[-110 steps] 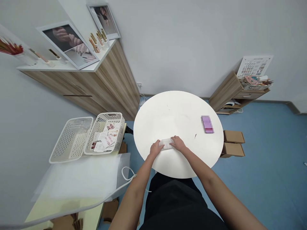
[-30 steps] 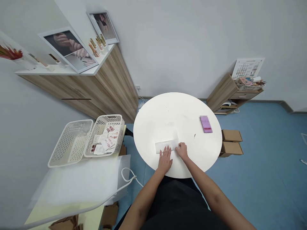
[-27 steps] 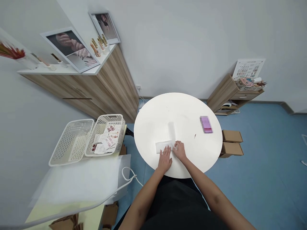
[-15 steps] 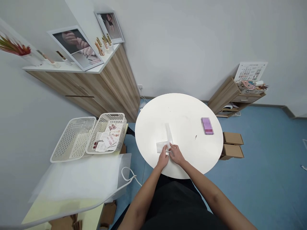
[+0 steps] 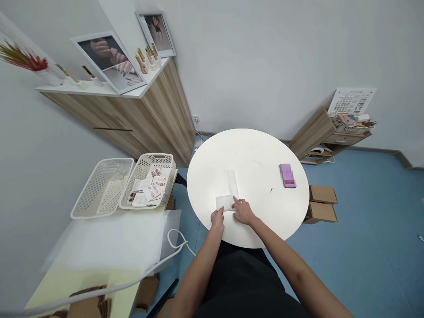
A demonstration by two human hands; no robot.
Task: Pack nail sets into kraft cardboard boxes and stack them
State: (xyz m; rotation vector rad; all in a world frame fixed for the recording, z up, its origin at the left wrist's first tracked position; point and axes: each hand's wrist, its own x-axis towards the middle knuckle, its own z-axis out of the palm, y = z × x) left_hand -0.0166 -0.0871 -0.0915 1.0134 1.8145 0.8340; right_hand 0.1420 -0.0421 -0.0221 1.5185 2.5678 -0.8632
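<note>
A white translucent foam sheet (image 5: 228, 191) lies on the round white table (image 5: 251, 150), folded into an L shape with one strip pointing away from me. My right hand (image 5: 243, 210) rests on the sheet's near right corner, fingers pressed down on it. My left hand (image 5: 217, 218) sits at the sheet's near left edge with its fingers curled and touching the table. A blurred purple object (image 5: 287, 175) lies apart on the table's right side.
Two white perforated baskets (image 5: 102, 187) stand on a yellow side table at left; the right basket (image 5: 150, 185) holds several small cards. Translucent sheets (image 5: 106, 240) lie nearer me. Wooden cabinet (image 5: 132, 110) at back left, low shelf (image 5: 318, 134) and cardboard boxes (image 5: 322, 202) at right.
The flat strip of foam has been folded: its right end now points away from me. My left hand slid off the sheet toward the near edge; my right hand stays pressed on the fold.
</note>
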